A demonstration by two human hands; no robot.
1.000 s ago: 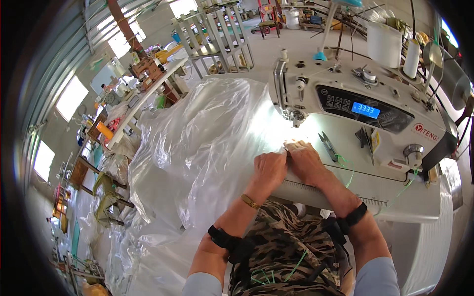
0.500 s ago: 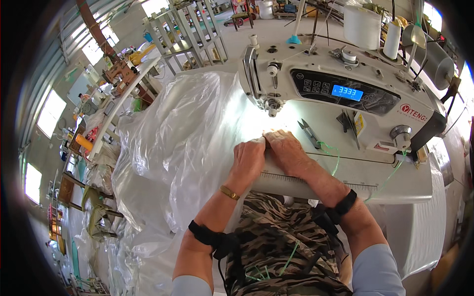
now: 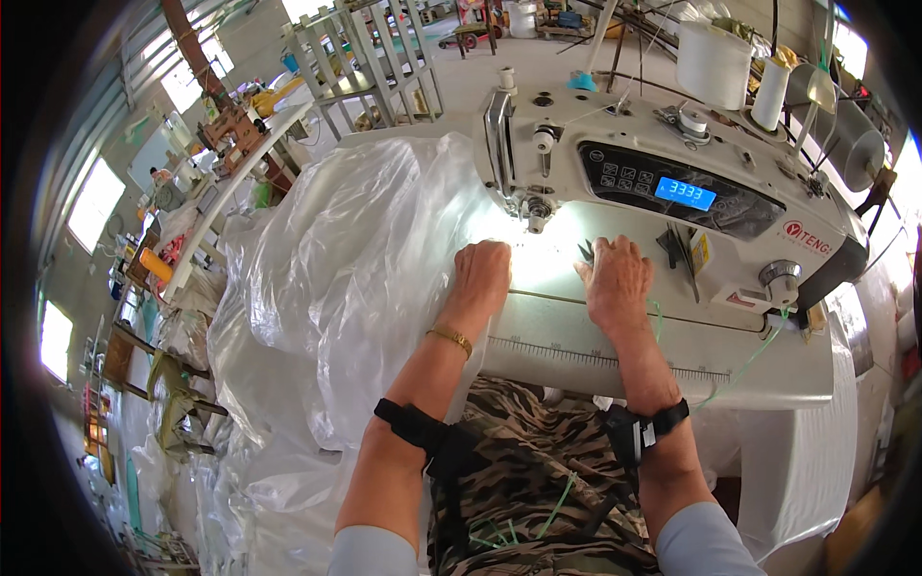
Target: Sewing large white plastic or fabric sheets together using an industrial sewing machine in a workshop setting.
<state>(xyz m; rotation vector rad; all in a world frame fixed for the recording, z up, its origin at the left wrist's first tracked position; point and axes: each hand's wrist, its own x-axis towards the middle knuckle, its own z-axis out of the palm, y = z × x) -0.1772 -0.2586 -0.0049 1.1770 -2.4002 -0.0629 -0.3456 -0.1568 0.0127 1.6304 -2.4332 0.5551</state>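
At the bright spot beneath the sewing machine's needle area (image 3: 536,213), my left hand (image 3: 480,278) has its fingers bent down on the edge of a translucent white plastic sheet (image 3: 336,259). The sheet spreads over the left of the machine bed and hangs down in folds. My right hand (image 3: 618,283) is apart from the left, farther right on the bed. Its fingers are curled over the thread snips (image 3: 584,251), whose dark tips show beside the fingertips; the rest is hidden under the hand. Green thread (image 3: 656,319) runs out near my right wrist.
The white sewing machine (image 3: 567,115) with its lit display (image 3: 686,193) stands across the far side. Dark tools (image 3: 680,250) lean at its arm. Thread cones (image 3: 713,65) stand behind. A ruler strip (image 3: 605,360) runs along the bed's front. A grey metal frame (image 3: 370,72) stands at far left.
My right hand has left the spot beside my left hand and moved right onto the thread snips. My left hand stays at the sheet, shifted slightly. The view has shifted a little.
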